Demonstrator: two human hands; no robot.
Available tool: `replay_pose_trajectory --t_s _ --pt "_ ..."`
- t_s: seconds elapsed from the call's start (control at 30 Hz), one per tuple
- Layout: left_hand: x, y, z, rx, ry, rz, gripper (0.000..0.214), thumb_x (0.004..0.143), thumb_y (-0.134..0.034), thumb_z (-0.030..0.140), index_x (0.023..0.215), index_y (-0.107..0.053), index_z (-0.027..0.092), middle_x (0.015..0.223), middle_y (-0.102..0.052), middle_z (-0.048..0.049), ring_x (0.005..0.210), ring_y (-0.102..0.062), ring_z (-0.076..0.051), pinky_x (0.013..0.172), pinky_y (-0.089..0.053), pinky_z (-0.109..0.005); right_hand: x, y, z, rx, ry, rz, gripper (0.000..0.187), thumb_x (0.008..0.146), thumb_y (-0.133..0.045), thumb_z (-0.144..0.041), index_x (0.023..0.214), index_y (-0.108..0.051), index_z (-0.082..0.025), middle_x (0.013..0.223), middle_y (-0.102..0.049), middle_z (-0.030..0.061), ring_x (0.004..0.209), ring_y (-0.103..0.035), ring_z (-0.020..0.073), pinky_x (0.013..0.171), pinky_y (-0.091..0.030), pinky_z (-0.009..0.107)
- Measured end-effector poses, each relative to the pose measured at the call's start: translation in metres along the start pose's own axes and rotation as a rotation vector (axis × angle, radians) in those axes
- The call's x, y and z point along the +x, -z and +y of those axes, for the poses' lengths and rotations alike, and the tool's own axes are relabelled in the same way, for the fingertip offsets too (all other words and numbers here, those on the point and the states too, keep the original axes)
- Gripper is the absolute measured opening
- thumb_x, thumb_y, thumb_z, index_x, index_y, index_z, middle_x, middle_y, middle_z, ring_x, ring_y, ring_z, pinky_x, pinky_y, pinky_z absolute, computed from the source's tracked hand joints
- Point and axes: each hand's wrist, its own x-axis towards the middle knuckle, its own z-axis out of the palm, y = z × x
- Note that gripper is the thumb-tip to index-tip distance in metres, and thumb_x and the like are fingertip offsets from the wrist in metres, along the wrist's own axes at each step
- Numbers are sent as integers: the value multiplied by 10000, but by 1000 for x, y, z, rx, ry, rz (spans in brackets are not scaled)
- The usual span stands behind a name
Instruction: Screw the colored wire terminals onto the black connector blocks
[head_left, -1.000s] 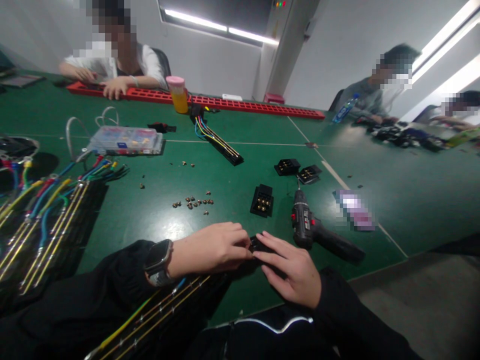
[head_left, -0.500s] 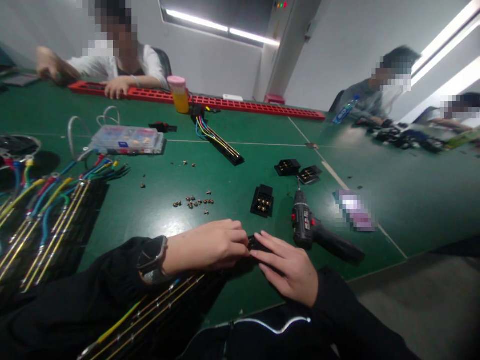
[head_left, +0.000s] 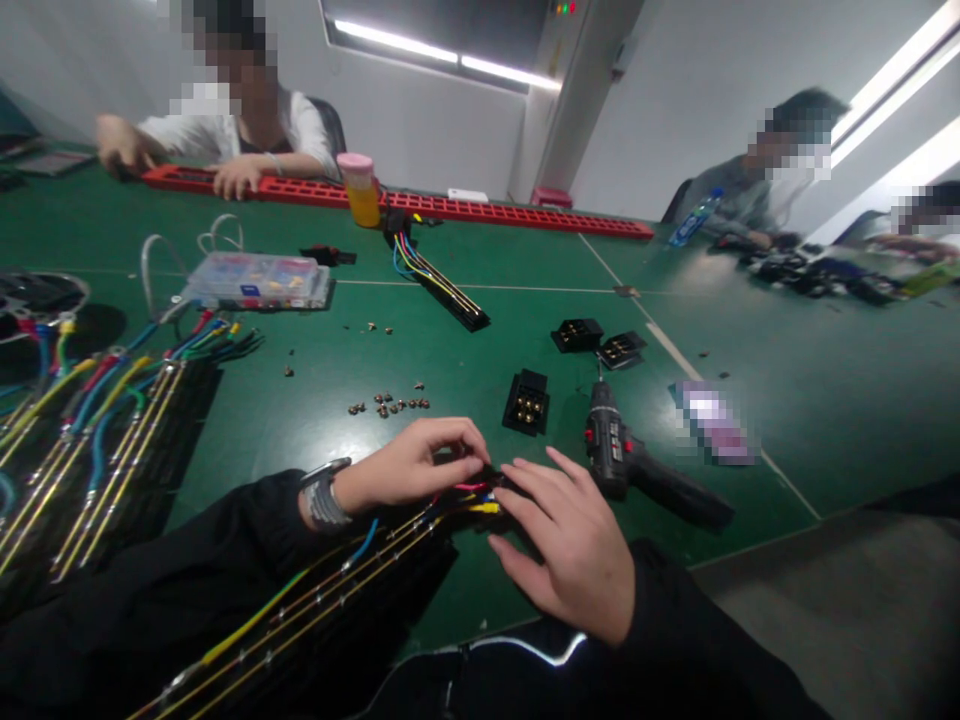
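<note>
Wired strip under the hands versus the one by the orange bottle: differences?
The left hand grips and the right hand rests on the wire end of the near strip; the far strip lies untouched. The near strip's wired end points up-right in view; the far strip's, up-left. Both: black, brass rails, coloured wires.

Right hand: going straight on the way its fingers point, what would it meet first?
The right hand points up-left. First in line are the red and yellow wire ends just ahead, then the left hand. Depth is unclear; it may already touch them.
</note>
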Motion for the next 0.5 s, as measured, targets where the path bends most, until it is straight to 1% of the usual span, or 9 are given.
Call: replay_pose_trajectory --t_s 0.03,0.1,0.17,0.2,0.23,0.27,0.33,0.4,0.5 --pt "0 0 -4 -58 47 71 210 999 -627 347 1032 -693 150 1007 -700 -73 918 -646 -168 843 -524 -314 6 -1 -8 38 38 -13 376 961 -634 -347 1289 -653 -164 1369 -673 130 1328 -575 291 1228 -347 554" --pt "0 2 -11 -155 129 162 239 981 -650 373 1025 -680 140 969 -684 -58 856 -626 -149 779 -516 -282 23 -9 -27 139 180 -74 432 966 -618 -389 1334 -615 -161 1406 -641 116 1350 -540 279 1220 -361 498" --pt "0 5 -16 -204 195 202 254 965 -670 380 1031 -675 135 924 -667 -39 793 -601 -131 724 -498 -257 43 -22 -47 196 348 -109 566 956 -620 -458 1417 -537 -138 1437 -605 125 1368 -505 286 1187 -394 464" --pt "0 6 -18 -208 218 209 257 958 -676 380 1033 -674 133 904 -660 -31 770 -590 -126 707 -491 -251 54 -29 -56 200 386 -140 649 946 -636 -477 1458 -488 -106 1454 -582 143 1374 -489 296 1178 -397 456" --pt "0 7 -19 -205 234 211 260 953 -680 380 1033 -675 132 887 -654 -25 756 -583 -124 699 -486 -248 65 -37 -64 199 409 -149 689 928 -661 -461 1467 -461 -81 1439 -583 159 1353 -498 307 1146 -416 453" --pt "-1 8 -20 -199 239 212 261 950 -683 381 1028 -676 132 872 -649 -22 748 -578 -124 694 -484 -248 75 -45 -70 209 439 -177 715 905 -688 -434 1466 -448 -62 1387 -610 160 1293 -532 302 1094 -447 439" --pt "-2 9 -21 -190 237 206 260 953 -678 385 1021 -681 134 862 -647 -20 743 -575 -125 695 -482 -251 89 -60 -76 239 435 -208 697 848 -731 -386 1412 -479 -62 1224 -672 132 1119 -594 280 938 -502 410" --pt "-3 8 -22 -191 231 184 265 960 -671 395 1019 -688 137 878 -658 -27 750 -579 -126 704 -486 -255 95 -69 -77 264 404 -215 615 826 -718 -369 1338 -525 -89 1111 -686 108 1007 -599 271 824 -506 401" --pt "-2 8 -21 -201 245 135 279 965 -668 408 1038 -700 141 931 -683 -47 794 -603 -138 722 -499 -262 94 -74 -72 290 373 -169 506 855 -648 -375 1277 -559 -112 1101 -684 110 1003 -596 280 795 -499 409"
